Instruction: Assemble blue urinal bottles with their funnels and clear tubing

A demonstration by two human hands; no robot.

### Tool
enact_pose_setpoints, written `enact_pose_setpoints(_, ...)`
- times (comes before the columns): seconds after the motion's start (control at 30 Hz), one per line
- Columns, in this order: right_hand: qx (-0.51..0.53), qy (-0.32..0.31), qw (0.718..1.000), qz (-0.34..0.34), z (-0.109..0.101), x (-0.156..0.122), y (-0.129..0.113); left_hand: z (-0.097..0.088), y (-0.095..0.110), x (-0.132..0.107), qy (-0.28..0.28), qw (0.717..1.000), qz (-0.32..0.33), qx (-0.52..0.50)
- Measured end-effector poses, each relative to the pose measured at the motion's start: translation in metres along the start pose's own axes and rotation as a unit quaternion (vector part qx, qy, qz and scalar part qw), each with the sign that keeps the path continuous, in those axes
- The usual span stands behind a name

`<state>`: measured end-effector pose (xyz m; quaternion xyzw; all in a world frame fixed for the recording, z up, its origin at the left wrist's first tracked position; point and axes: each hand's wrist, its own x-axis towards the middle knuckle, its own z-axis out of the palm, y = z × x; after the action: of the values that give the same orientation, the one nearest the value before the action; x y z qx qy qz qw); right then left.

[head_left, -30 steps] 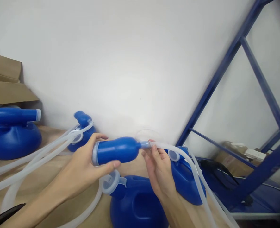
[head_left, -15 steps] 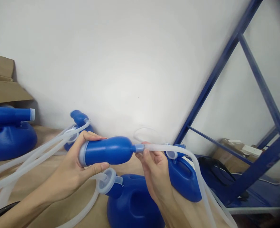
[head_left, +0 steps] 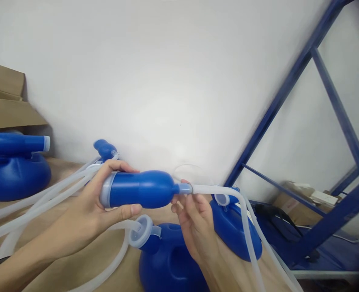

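Note:
My left hand (head_left: 97,198) is wrapped round the wide, pale-rimmed end of a blue bottle-shaped plastic piece (head_left: 142,189), held level in front of the wall. The narrow translucent nozzle (head_left: 184,188) at its right end meets a whitish flexible hose (head_left: 216,190). My right hand (head_left: 197,219) pinches the hose end at this joint, thumb in front and other fingers partly hidden behind. From there the hose bends down to the right. Just below my hands stands a blue jug (head_left: 159,263) with a translucent cap (head_left: 141,232), a hose running from the cap.
Another blue jug (head_left: 234,231) lies right of my right hand. At the left are a blue jug (head_left: 15,176), several loose hoses (head_left: 45,202) and an open cardboard box (head_left: 5,85). A smaller blue piece (head_left: 105,149) is near the wall. A blue metal frame (head_left: 276,109) rises at the right.
The view has shifted slightly. My right fingers have changed position at the joint, so more of the nozzle shows. My left hand keeps the same hold on the blue piece.

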<state>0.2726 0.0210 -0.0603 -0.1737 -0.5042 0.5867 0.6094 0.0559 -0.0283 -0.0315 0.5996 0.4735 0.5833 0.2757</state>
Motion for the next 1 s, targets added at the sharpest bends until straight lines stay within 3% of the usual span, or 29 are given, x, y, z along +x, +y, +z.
enact_pose_setpoints(0.13,-0.01,0.045,0.999,-0.001,-0.007,0.003,0.001,0.005,0.0,0.0,0.004,0.999,-0.023,-0.028)
enact_pose_setpoints(0.33,-0.017,0.038,0.999,0.019,-0.017,0.01,0.006,0.011,-0.007,0.004,0.002,0.999,-0.035,-0.038)
enact_pose_setpoints(0.5,0.003,0.049,0.998,0.038,-0.02,0.013,0.008,0.012,-0.019,0.007,-0.008,0.999,0.035,-0.017)
enact_pose_setpoints(0.8,-0.027,0.07,0.993,0.094,-0.016,0.009,-0.012,0.023,-0.038,-0.003,0.045,0.978,0.181,0.089)
enact_pose_setpoints(1.0,-0.014,0.056,0.994,0.096,-0.015,0.01,-0.012,0.021,-0.034,0.001,-0.018,0.992,0.108,0.06)
